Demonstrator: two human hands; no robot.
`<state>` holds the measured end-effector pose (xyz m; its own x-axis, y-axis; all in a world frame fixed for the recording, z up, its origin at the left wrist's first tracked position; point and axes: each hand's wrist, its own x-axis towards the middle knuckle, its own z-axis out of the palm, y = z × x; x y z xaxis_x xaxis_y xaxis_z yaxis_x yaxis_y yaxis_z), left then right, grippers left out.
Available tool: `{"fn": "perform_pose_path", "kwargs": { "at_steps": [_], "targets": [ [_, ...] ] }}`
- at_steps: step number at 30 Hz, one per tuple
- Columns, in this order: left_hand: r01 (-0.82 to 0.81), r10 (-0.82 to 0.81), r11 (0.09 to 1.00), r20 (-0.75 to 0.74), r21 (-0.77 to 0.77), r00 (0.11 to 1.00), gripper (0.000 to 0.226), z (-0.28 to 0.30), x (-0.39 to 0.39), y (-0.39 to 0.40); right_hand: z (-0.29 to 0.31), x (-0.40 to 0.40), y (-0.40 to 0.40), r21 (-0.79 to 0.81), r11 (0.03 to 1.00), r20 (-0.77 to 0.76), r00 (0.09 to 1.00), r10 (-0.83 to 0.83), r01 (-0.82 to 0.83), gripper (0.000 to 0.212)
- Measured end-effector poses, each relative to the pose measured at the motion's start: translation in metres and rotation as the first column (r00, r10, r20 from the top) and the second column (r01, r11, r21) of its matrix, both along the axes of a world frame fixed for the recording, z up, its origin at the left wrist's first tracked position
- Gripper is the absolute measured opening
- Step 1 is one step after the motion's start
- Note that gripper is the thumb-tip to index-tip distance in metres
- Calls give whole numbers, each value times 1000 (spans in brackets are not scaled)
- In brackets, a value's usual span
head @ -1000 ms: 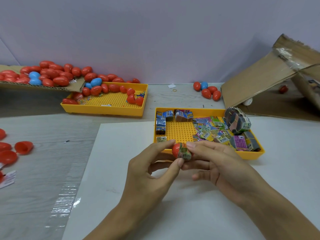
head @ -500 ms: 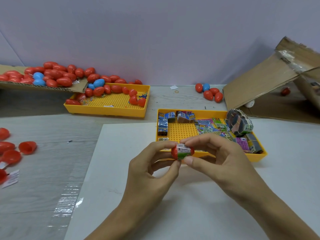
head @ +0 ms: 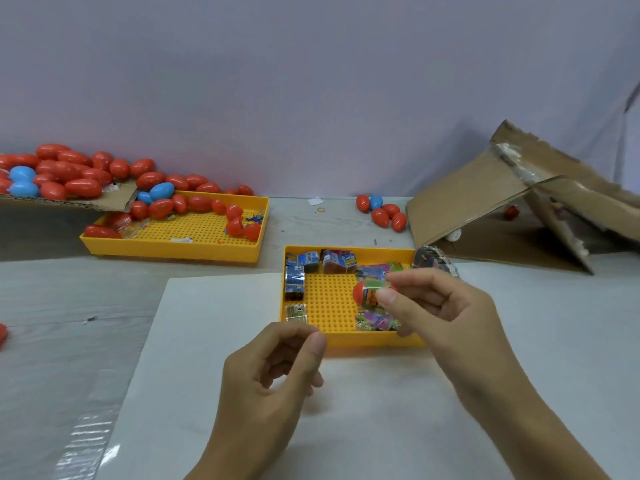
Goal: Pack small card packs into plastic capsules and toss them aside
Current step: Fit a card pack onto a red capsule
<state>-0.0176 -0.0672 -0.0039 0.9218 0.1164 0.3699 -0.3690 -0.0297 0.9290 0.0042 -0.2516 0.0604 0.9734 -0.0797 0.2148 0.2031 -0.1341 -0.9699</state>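
My right hand (head: 440, 317) pinches a red capsule half (head: 360, 293) with a small card pack (head: 374, 293) sticking out of it, held above the near yellow tray (head: 322, 306). That tray holds several loose card packs (head: 375, 320) and small blue boxes (head: 295, 278). My left hand (head: 273, 372) hovers lower, over the white sheet, fingers curled with thumb and forefinger close together and nothing visible between them.
A second yellow tray (head: 194, 247) at the back left holds red and blue capsules (head: 162, 202), with more piled on cardboard (head: 65, 202). Several capsules (head: 381, 211) lie near the wall. A torn cardboard box (head: 485, 209) leans at the right.
My left hand has let go of the capsule and dropped back toward me. My right hand has carried the capsule half with the pack up and to the right, over the tray.
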Motion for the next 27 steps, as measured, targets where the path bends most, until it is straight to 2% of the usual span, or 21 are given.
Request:
{"fn": "perform_pose_path", "kwargs": {
  "at_steps": [4,8,10,12,13,15,17,18,20,22,24,27],
  "targets": [
    [-46,46,997,6,-64,999,17,-3,6,-2,52,16,-39,-161,965,270,950,-159,207,46],
    [-39,40,997,12,-72,999,10,-4,7,-4,112,57,-105,-243,834,422,828,-369,495,44],
    [-28,29,996,6,-84,1000,5,-3,7,-5,132,81,-137,-335,713,412,777,-477,615,57],
    [-34,34,996,6,-87,999,7,-3,7,-5,139,95,-161,-400,624,328,740,-587,672,74],
    [-38,38,995,6,-88,999,7,-3,7,-6,137,97,-165,-370,627,275,725,-631,686,76],
    [-39,40,995,10,-88,999,9,-3,7,-6,129,89,-155,-199,700,209,727,-654,686,59],
    [-49,51,995,16,-83,999,11,-4,8,-6,109,73,-121,71,819,112,812,-573,569,27],
    [-54,55,996,17,-73,998,10,-5,9,-6,94,63,-100,195,864,38,877,-479,464,16],
    [-52,53,997,16,-59,998,6,-4,8,-6,53,39,-51,376,901,-100,976,-195,219,18],
    [-39,40,998,13,-57,999,5,-2,8,-5,12,15,2,511,858,-220,972,81,44,24],
    [-40,41,998,19,-46,999,9,1,6,-6,-21,-2,45,579,814,-255,938,237,-48,30],
    [-31,31,999,10,-23,999,12,7,2,-4,-47,-12,70,513,848,-190,945,266,-136,37]
  ]
}}
